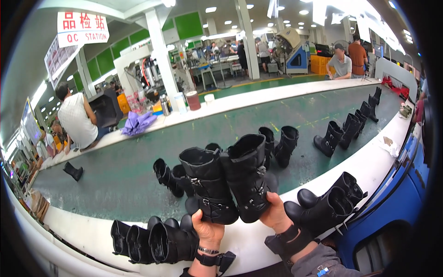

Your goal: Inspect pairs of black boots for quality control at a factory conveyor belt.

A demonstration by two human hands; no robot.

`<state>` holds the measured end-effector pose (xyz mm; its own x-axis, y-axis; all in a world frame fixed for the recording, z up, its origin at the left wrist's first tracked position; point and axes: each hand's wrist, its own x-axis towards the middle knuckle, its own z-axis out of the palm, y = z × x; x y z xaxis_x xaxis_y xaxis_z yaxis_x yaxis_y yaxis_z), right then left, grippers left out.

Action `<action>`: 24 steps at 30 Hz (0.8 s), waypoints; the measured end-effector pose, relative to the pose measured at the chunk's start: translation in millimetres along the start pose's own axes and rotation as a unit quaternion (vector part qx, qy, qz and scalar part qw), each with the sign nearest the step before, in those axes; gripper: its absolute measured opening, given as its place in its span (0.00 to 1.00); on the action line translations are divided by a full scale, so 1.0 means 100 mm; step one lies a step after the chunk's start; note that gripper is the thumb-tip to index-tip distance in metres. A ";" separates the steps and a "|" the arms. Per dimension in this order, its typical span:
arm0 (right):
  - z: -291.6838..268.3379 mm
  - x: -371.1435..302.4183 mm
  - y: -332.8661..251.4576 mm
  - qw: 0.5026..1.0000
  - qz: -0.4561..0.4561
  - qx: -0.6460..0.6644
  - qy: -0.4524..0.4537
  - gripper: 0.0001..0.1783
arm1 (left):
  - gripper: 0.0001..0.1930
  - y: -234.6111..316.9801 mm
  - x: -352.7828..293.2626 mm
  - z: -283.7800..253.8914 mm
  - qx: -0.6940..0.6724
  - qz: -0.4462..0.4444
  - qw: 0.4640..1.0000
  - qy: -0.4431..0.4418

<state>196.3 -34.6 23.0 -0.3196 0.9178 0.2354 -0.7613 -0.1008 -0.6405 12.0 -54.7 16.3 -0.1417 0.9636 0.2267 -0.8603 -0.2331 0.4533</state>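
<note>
My left hand (208, 229) grips a black buckled boot (206, 182) by its lower part, thumb pressed against it. A matching black boot (244, 171) is held the same way in my right hand (277, 213). The two boots stand upright side by side, raised above the white near ledge, shafts open at the top and almost touching. Metal buckles and straps show on both. Most of my fingers are hidden behind the boots. Left of my left hand, several black boots (159, 242) lie on the ledge; others (323, 210) lie right of my right hand.
A green conveyor belt (115, 194) carries more black boots, such as a buckled one (329, 138). Along its far ledge (230, 99) are a purple cloth (137, 123), a flask (164, 105) and a dark red tin (193, 100). People sit at the far left and far right. Blue machinery (392, 203) stands close on my right.
</note>
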 end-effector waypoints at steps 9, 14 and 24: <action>-0.18 -0.03 0.30 0.946 -0.148 -0.289 -0.005 0.30 | 0.34 -0.30 -0.12 -0.33 -0.123 -0.233 0.964 -0.020; 0.50 -0.50 -0.01 0.961 -0.230 -0.126 0.083 0.49 | 0.29 -0.24 -0.11 -0.25 -0.188 -0.236 0.953 0.011; 1.73 -0.05 -0.20 0.674 -0.261 -0.689 -0.044 0.47 | 0.33 0.29 -0.01 -0.08 -0.195 -0.055 0.979 -0.030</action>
<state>116.2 -103.8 161.1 -0.2894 0.6576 0.6956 0.4455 0.7357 -0.5101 -17.2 -61.6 22.1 -0.0184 0.9682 0.2496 -0.9920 -0.0488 0.1162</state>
